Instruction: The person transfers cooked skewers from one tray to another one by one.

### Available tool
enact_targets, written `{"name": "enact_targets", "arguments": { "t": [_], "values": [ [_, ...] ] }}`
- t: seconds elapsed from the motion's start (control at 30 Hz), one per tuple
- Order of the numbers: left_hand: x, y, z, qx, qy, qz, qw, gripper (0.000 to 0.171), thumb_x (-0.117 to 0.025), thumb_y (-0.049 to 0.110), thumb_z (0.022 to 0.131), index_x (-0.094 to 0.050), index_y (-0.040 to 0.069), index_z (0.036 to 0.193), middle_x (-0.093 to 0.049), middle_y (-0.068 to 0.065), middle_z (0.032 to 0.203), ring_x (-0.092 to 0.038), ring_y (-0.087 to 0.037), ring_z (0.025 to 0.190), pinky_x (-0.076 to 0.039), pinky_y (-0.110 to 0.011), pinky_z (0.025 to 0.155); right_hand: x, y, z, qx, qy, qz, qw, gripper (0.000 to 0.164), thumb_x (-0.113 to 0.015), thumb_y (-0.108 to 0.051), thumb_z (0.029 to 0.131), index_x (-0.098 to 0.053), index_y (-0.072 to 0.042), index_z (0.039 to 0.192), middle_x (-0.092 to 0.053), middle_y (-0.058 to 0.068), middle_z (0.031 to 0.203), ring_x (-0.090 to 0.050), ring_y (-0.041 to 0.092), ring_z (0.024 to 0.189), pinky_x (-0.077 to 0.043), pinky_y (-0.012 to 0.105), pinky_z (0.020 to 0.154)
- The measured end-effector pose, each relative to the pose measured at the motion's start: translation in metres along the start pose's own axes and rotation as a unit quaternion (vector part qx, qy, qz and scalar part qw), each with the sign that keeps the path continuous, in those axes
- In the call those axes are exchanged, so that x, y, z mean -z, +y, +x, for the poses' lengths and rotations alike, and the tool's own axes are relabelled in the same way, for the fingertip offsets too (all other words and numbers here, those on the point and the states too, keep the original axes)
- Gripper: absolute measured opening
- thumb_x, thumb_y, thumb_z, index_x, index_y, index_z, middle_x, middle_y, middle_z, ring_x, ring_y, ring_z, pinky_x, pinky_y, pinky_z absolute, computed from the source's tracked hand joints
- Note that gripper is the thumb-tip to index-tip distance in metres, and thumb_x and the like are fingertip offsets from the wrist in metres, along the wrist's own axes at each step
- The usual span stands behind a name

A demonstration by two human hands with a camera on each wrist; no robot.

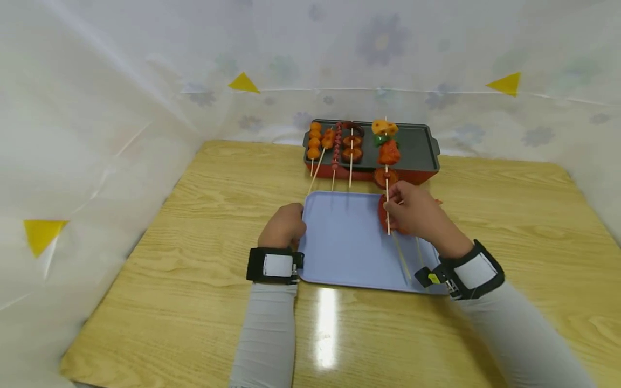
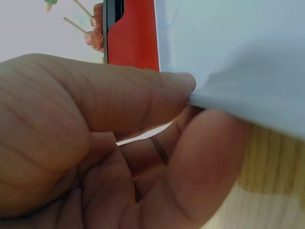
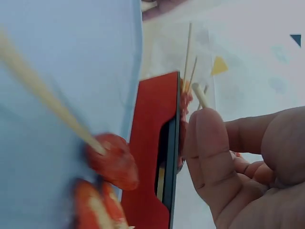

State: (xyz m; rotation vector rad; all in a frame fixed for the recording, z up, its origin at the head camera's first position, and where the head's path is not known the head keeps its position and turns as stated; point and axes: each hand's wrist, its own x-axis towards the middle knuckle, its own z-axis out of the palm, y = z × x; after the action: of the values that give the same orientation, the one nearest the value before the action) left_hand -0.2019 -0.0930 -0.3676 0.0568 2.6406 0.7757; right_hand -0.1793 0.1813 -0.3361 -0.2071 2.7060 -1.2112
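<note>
My left hand (image 1: pixel 283 225) pinches the left rim of a pale blue tray (image 1: pixel 346 245) between thumb and fingers, as the left wrist view shows up close. My right hand (image 1: pixel 421 216) pinches the bare stick of a food skewer (image 1: pixel 389 153) carrying yellow, green, orange-red and round brown pieces. Its upper pieces appear over the right half of a red grill with a black top (image 1: pixel 414 143); whether they touch it I cannot tell. Below the right hand, skewers with red pieces (image 3: pixel 114 161) lie at the tray's right side, partly hidden by that hand.
Several skewers lie side by side on the grill's left half, among them orange balls (image 1: pixel 314 141), small reddish pieces (image 1: pixel 337 146) and brown slices (image 1: pixel 352 142), sticks pointing toward me. A wooden table (image 1: pixel 204 258) carries everything. Patterned sheeting (image 1: pixel 291 48) with yellow triangles surrounds it.
</note>
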Motion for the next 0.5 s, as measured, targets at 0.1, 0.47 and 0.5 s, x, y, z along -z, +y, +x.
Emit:
{"name": "enact_targets", "arguments": {
  "t": [0.1, 0.47, 0.5],
  "values": [
    [0.0, 0.0, 0.0, -0.003, 0.003, 0.0, 1.0, 0.049, -0.053, -0.009, 0.087, -0.056, 0.0, 0.135, -0.063, -0.017, 0.121, -0.062, -0.028, 0.086, -0.049, -0.03, 0.055, -0.007, 0.004, -0.017, 0.001, -0.015, -0.001, 1.0, 0.01, -0.053, -0.009, 0.1, -0.052, 0.0, 0.104, -0.063, 0.014, 0.088, -0.066, 0.02, 0.067, -0.057, 0.038, 0.064],
    [0.001, 0.002, -0.002, -0.004, -0.002, 0.007, 1.0, 0.05, -0.053, -0.01, 0.086, -0.055, -0.001, 0.135, -0.063, -0.018, 0.122, -0.061, -0.028, 0.088, -0.05, -0.03, 0.057, -0.032, 0.01, -0.046, -0.001, -0.056, -0.005, 0.998, 0.008, -0.055, -0.007, 0.098, -0.054, 0.0, 0.103, -0.063, 0.009, 0.083, -0.065, 0.016, 0.061, -0.053, 0.033, 0.056],
    [0.001, 0.002, -0.002, -0.004, -0.002, 0.008, 1.0, 0.05, -0.053, -0.01, 0.085, -0.055, -0.001, 0.135, -0.063, -0.018, 0.122, -0.061, -0.028, 0.088, -0.05, -0.03, 0.057, -0.034, 0.01, -0.046, -0.001, -0.056, -0.008, 0.998, 0.008, -0.056, -0.007, 0.098, -0.054, -0.001, 0.102, -0.063, 0.009, 0.084, -0.065, 0.016, 0.061, -0.052, 0.033, 0.056]
  ]
}}
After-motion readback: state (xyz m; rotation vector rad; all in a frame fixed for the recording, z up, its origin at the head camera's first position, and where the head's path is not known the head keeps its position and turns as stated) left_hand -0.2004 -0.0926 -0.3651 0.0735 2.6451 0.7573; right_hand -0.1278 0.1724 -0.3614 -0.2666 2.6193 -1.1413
